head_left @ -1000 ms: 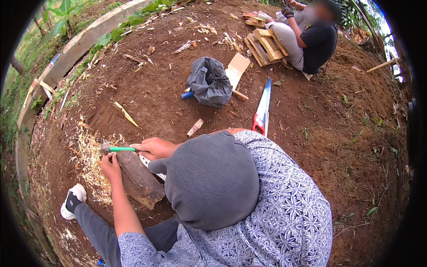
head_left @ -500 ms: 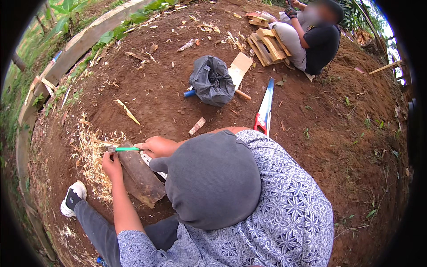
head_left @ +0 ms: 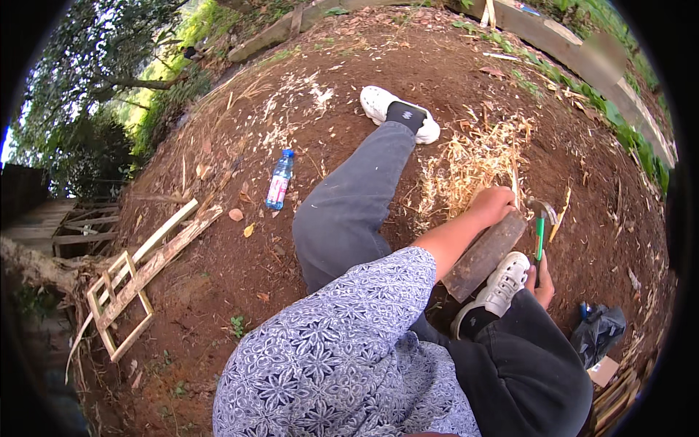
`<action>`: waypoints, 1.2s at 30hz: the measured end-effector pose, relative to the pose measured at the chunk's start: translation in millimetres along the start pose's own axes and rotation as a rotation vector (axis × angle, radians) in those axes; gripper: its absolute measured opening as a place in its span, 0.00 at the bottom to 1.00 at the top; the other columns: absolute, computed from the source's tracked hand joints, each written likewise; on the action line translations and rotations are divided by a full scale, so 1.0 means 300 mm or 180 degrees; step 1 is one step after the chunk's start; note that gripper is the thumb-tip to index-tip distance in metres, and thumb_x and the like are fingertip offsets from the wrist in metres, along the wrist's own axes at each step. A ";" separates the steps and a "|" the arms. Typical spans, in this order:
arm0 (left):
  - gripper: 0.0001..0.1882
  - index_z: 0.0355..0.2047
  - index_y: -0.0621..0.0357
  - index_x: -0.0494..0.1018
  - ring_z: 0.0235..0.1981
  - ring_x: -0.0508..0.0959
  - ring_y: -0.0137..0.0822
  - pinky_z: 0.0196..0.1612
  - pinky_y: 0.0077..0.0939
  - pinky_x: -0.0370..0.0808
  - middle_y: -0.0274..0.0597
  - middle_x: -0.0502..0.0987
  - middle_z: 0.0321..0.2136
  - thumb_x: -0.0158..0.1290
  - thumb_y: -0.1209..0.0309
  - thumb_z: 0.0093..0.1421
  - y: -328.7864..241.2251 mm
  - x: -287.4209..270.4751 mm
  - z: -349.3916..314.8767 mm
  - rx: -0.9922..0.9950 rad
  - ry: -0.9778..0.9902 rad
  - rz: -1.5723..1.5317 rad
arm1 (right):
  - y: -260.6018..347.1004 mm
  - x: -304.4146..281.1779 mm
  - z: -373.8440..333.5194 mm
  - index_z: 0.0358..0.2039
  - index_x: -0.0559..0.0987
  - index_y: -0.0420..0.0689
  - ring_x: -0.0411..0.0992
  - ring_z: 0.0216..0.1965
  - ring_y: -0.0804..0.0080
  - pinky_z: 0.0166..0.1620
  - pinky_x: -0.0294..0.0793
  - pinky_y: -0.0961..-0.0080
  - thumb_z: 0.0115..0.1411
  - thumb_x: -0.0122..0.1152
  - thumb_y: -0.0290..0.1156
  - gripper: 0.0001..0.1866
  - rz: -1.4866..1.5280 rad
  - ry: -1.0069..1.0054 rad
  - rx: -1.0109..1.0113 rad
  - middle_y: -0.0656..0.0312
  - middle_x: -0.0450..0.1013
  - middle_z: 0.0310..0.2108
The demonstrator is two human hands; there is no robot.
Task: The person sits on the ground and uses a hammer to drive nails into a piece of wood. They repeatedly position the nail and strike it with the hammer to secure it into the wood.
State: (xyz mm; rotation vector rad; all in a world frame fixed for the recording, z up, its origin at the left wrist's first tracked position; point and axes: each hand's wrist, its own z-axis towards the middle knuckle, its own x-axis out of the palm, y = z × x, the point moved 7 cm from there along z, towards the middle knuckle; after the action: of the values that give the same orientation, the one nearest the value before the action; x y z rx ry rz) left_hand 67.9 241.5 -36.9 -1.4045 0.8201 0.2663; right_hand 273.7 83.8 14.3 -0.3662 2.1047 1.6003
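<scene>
My left hand [head_left: 495, 205] is closed at the far end of a dark wooden block [head_left: 484, 255]. A thin pale strip of wood [head_left: 515, 173] rises from its fingers. My right hand [head_left: 542, 285] is wrapped round the dark grip of a hammer [head_left: 539, 237] with a green handle. The metal head points away from me, a little to the right of the block. Wood shavings [head_left: 473, 164] lie on the soil beyond my left hand.
My white shoes flank the block and shavings. A blue-tinted plastic bottle [head_left: 279, 180] lies to the left. Farther left are a wooden frame [head_left: 120, 306] and long boards. A black plastic bag [head_left: 598, 331] and cardboard [head_left: 603, 371] are at the lower right.
The view has swung left, bringing in the bottle and wooden frame, while the saw has left it. My left hand has come off the hammer head, which my right hand now holds apart.
</scene>
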 end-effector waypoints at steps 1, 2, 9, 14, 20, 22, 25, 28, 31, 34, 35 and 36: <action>0.08 0.31 0.53 0.78 0.38 0.82 0.48 0.42 0.45 0.77 0.41 0.79 0.32 0.63 0.65 0.57 0.012 -0.003 -0.012 -0.0059 -0.0041 -0.0049 | -0.020 0.008 0.005 0.66 0.73 0.41 0.79 0.43 0.70 0.50 0.76 0.70 0.68 0.57 0.23 0.25 -0.0061 0.0038 -0.0029 0.48 0.82 0.42; 0.07 0.30 0.54 0.78 0.38 0.82 0.48 0.43 0.45 0.77 0.41 0.79 0.32 0.63 0.65 0.57 0.024 -0.007 -0.021 -0.0100 -0.0061 -0.0092 | -0.040 0.021 0.010 0.66 0.73 0.42 0.78 0.43 0.70 0.49 0.76 0.70 0.68 0.57 0.23 0.25 -0.0111 0.0053 -0.0045 0.48 0.82 0.41; 0.06 0.30 0.54 0.78 0.39 0.81 0.50 0.43 0.45 0.77 0.42 0.79 0.32 0.62 0.67 0.56 0.017 0.019 -0.003 -0.0135 -0.0078 -0.0138 | 0.010 -0.003 0.038 0.67 0.73 0.45 0.79 0.44 0.68 0.52 0.74 0.69 0.70 0.55 0.23 0.25 -0.0140 0.0066 0.0303 0.48 0.82 0.43; 0.06 0.30 0.53 0.78 0.38 0.81 0.49 0.42 0.45 0.76 0.41 0.79 0.31 0.62 0.66 0.57 0.018 0.005 -0.008 -0.0156 -0.0107 -0.0197 | 0.028 -0.024 0.054 0.67 0.71 0.39 0.75 0.46 0.74 0.53 0.73 0.73 0.68 0.55 0.20 0.26 0.0139 -0.0237 -0.0121 0.50 0.82 0.46; 0.04 0.29 0.51 0.78 0.38 0.81 0.47 0.41 0.47 0.74 0.39 0.79 0.31 0.61 0.67 0.56 0.013 0.003 -0.009 -0.0137 -0.0148 -0.0082 | -0.068 0.025 0.026 0.69 0.70 0.42 0.72 0.42 0.82 0.48 0.72 0.80 0.71 0.55 0.24 0.26 -0.0005 0.0312 0.0217 0.64 0.79 0.45; 0.03 0.29 0.50 0.78 0.39 0.81 0.46 0.42 0.48 0.73 0.38 0.79 0.30 0.61 0.69 0.55 0.025 0.007 -0.008 -0.0148 -0.0170 -0.0156 | -0.107 0.047 0.019 0.69 0.70 0.44 0.72 0.42 0.82 0.49 0.72 0.80 0.71 0.56 0.24 0.26 0.0038 0.0416 0.0355 0.64 0.79 0.46; 0.02 0.29 0.51 0.77 0.39 0.81 0.47 0.42 0.46 0.74 0.39 0.79 0.30 0.60 0.71 0.55 0.028 0.018 -0.015 -0.0152 -0.0163 -0.0014 | -0.103 0.059 0.017 0.69 0.71 0.46 0.73 0.42 0.81 0.49 0.73 0.79 0.70 0.56 0.24 0.26 -0.0009 0.0406 0.0262 0.61 0.80 0.44; 0.02 0.29 0.52 0.77 0.39 0.81 0.47 0.40 0.46 0.75 0.40 0.78 0.30 0.59 0.72 0.55 0.031 0.025 -0.011 -0.0088 -0.0215 -0.0074 | -0.091 0.053 0.014 0.68 0.72 0.46 0.74 0.42 0.79 0.50 0.73 0.77 0.70 0.57 0.25 0.26 -0.0180 0.0426 0.0298 0.58 0.81 0.43; 0.02 0.29 0.52 0.77 0.39 0.81 0.47 0.41 0.45 0.75 0.40 0.79 0.30 0.60 0.72 0.54 0.045 0.032 -0.012 -0.0107 -0.0239 -0.0159 | -0.084 0.057 0.018 0.69 0.71 0.49 0.72 0.41 0.82 0.49 0.73 0.80 0.71 0.58 0.27 0.26 -0.0266 0.0505 0.0277 0.65 0.80 0.44; 0.03 0.29 0.52 0.77 0.38 0.81 0.47 0.41 0.46 0.76 0.41 0.79 0.30 0.60 0.72 0.54 0.044 0.022 -0.010 -0.0083 -0.0300 -0.0171 | -0.089 0.059 0.019 0.69 0.71 0.49 0.72 0.42 0.82 0.49 0.73 0.80 0.71 0.58 0.28 0.26 -0.0299 0.0565 0.0318 0.65 0.80 0.45; 0.03 0.29 0.52 0.77 0.38 0.81 0.48 0.40 0.45 0.76 0.41 0.79 0.30 0.60 0.72 0.54 0.039 0.017 -0.012 -0.0044 -0.0319 -0.0195 | -0.091 0.058 0.020 0.69 0.71 0.49 0.72 0.42 0.82 0.49 0.73 0.81 0.71 0.58 0.28 0.26 -0.0301 0.0565 0.0315 0.65 0.80 0.45; 0.03 0.29 0.53 0.77 0.38 0.81 0.48 0.40 0.45 0.76 0.42 0.79 0.30 0.60 0.72 0.54 0.028 0.008 -0.014 0.0004 -0.0331 -0.0224 | -0.094 0.056 0.021 0.69 0.71 0.49 0.72 0.42 0.82 0.49 0.73 0.81 0.71 0.57 0.28 0.26 -0.0306 0.0555 0.0317 0.64 0.80 0.45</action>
State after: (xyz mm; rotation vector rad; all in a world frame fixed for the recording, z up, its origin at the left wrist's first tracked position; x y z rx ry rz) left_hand 62.9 238.5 -44.7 -1.4035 0.6841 0.2821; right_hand 274.2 82.9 -19.0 -0.5824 2.2491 1.4484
